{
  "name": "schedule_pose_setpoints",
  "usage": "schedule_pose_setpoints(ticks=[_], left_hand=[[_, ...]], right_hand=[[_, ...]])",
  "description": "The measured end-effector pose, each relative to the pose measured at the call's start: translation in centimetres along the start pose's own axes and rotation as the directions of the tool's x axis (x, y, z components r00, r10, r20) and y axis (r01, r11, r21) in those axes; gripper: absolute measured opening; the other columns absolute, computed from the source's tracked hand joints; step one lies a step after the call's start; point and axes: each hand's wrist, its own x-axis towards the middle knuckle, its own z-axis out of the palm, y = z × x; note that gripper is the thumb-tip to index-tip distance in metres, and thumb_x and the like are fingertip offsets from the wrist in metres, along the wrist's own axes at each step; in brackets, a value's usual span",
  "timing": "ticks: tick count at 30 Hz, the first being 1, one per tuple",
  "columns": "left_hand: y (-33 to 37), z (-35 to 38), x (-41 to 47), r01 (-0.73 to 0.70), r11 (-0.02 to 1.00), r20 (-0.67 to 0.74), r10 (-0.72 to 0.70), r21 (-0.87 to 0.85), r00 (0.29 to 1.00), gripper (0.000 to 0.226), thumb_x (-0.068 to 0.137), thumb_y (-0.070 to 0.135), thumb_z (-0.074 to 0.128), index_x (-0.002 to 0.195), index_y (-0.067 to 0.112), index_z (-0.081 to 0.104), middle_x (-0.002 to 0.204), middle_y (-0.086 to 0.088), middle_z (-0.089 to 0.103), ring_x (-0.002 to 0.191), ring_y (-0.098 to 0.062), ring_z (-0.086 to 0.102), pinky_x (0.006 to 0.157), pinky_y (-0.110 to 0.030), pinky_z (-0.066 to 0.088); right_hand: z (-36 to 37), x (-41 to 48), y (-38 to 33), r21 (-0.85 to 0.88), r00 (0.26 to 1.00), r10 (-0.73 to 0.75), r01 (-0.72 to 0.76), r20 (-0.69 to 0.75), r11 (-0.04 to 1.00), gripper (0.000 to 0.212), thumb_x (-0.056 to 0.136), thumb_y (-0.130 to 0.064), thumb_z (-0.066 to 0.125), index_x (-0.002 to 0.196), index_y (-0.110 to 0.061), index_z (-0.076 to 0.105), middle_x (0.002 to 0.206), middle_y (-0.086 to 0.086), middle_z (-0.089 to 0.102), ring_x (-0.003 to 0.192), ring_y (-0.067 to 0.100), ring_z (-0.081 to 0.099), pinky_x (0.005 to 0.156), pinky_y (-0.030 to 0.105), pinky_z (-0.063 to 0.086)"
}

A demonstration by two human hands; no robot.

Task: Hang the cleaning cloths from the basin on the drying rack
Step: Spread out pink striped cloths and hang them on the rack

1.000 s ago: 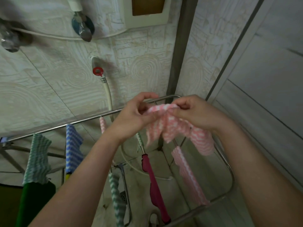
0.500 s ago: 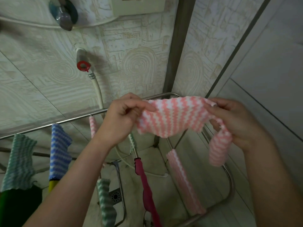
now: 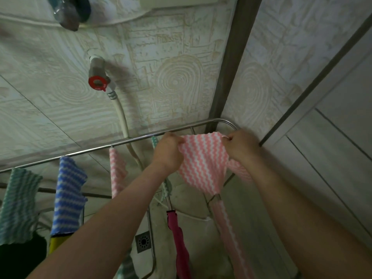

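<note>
I see the pink-and-white zigzag cloth (image 3: 203,164) stretched flat between both hands, its top edge at the far rail of the steel drying rack (image 3: 124,140), near the rounded corner. My left hand (image 3: 169,152) pinches the cloth's upper left corner; my right hand (image 3: 240,147) pinches the upper right. Its lower part sags to a point. A blue striped cloth (image 3: 68,196) hangs well apart, further left.

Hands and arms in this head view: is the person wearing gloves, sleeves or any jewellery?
No. The left hand and right hand are bare, with no gloves. Both forearms are uncovered all the way to the bottom edge of the picture, so no sleeve shows. No watch, bracelet or ring can be seen on either side.
</note>
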Motion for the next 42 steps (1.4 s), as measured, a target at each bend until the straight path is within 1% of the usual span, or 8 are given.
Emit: schedule_pose_setpoints(ticks=[6, 9, 11, 18, 24, 29, 32, 42], left_hand=[[0.0, 0.3, 1.3, 0.040, 0.997, 0.018, -0.041, 0.063, 0.999, 0.043, 0.081, -0.004, 0.049, 0.122, 0.005, 0.060, 0.133, -0.014, 0.045, 0.115, -0.029, 0.053, 0.099, -0.030, 0.039], [-0.3, 0.8, 1.5, 0.029, 0.994, -0.004, -0.029, 0.103, 1.000, 0.042, 0.080, 0.001, 0.050, 0.122, 0.005, 0.058, 0.130, -0.016, 0.047, 0.118, -0.034, 0.049, 0.100, -0.037, 0.037], [-0.2, 0.9, 1.0, -0.033, 0.992, -0.010, 0.035, 0.119, 0.999, 0.044, 0.084, 0.006, 0.052, 0.128, 0.009, 0.053, 0.136, -0.016, 0.047, 0.126, -0.032, 0.042, 0.104, -0.036, 0.030], [2.4, 3.5, -3.5, -0.184, 0.970, 0.131, 0.205, -0.156, 0.970, 0.063, 0.087, 0.025, 0.065, 0.141, 0.008, 0.037, 0.154, -0.008, 0.028, 0.141, -0.019, 0.027, 0.106, -0.019, 0.021], [2.3, 4.0, -2.7, -0.197, 0.973, 0.118, 0.211, -0.121, 0.970, 0.065, 0.085, 0.021, 0.066, 0.140, 0.004, 0.036, 0.156, -0.012, 0.023, 0.144, -0.018, 0.020, 0.107, -0.015, 0.016], [2.2, 3.7, -2.0, -0.271, 0.961, 0.154, 0.277, -0.059, 0.949, 0.067, 0.088, 0.024, 0.063, 0.143, 0.005, 0.032, 0.156, -0.012, 0.022, 0.146, -0.018, 0.014, 0.111, -0.018, 0.008], [1.8, 4.2, -2.2, -0.246, 0.967, 0.148, 0.253, -0.061, 0.956, 0.082, 0.083, 0.032, 0.068, 0.147, 0.006, 0.024, 0.159, -0.011, 0.011, 0.147, -0.019, 0.008, 0.116, -0.027, 0.014], [1.9, 5.1, -3.3, -0.213, 0.972, 0.123, 0.225, -0.104, 0.967, 0.088, 0.077, 0.039, 0.073, 0.145, 0.009, 0.027, 0.157, -0.011, 0.016, 0.147, -0.020, 0.011, 0.117, -0.034, 0.020]], right_hand=[[0.9, 1.8, -1.6, 0.067, 0.999, 0.021, -0.018, -0.048, 0.998, 0.033, 0.096, -0.031, 0.045, 0.093, -0.007, 0.068, 0.093, 0.011, 0.069, 0.079, 0.025, 0.060, 0.065, 0.025, 0.035], [0.9, 1.5, -2.0, 0.205, 0.998, -0.007, 0.018, -0.054, 0.979, 0.018, 0.091, -0.031, 0.050, 0.083, -0.021, 0.063, 0.091, 0.006, 0.064, 0.094, 0.028, 0.063, 0.069, 0.026, 0.036], [0.3, 0.5, -2.2, 0.293, 0.998, -0.046, 0.056, -0.042, 0.954, 0.014, 0.089, -0.032, 0.056, 0.097, -0.022, 0.062, 0.102, 0.002, 0.062, 0.104, 0.025, 0.061, 0.079, 0.029, 0.044], [0.3, -2.2, -2.1, 0.313, 0.939, -0.203, 0.112, 0.277, 0.943, 0.019, 0.086, -0.026, 0.065, 0.084, -0.011, 0.077, 0.078, 0.006, 0.075, 0.077, 0.017, 0.070, 0.073, 0.028, 0.052], [2.1, -2.0, -1.3, 0.292, 0.961, -0.192, 0.129, 0.197, 0.948, 0.012, 0.079, -0.015, 0.068, 0.073, -0.008, 0.075, 0.071, 0.011, 0.072, 0.073, 0.023, 0.070, 0.077, 0.041, 0.056], [2.8, -2.9, -1.3, 0.294, 0.985, -0.159, 0.134, 0.064, 0.946, 0.023, 0.085, -0.023, 0.060, 0.065, -0.014, 0.068, 0.065, 0.005, 0.067, 0.066, 0.019, 0.065, 0.063, 0.032, 0.048], [2.1, -3.5, -1.3, 0.355, 0.968, -0.201, 0.137, 0.150, 0.925, 0.018, 0.085, -0.028, 0.063, 0.081, -0.015, 0.075, 0.071, 0.002, 0.072, 0.070, 0.011, 0.067, 0.064, 0.026, 0.047], [1.4, -5.3, -1.3, 0.198, 0.975, -0.212, 0.196, 0.061, 0.960, 0.028, 0.090, -0.033, 0.057, 0.073, -0.015, 0.069, 0.065, -0.001, 0.065, 0.061, 0.011, 0.060, 0.055, 0.028, 0.043]])
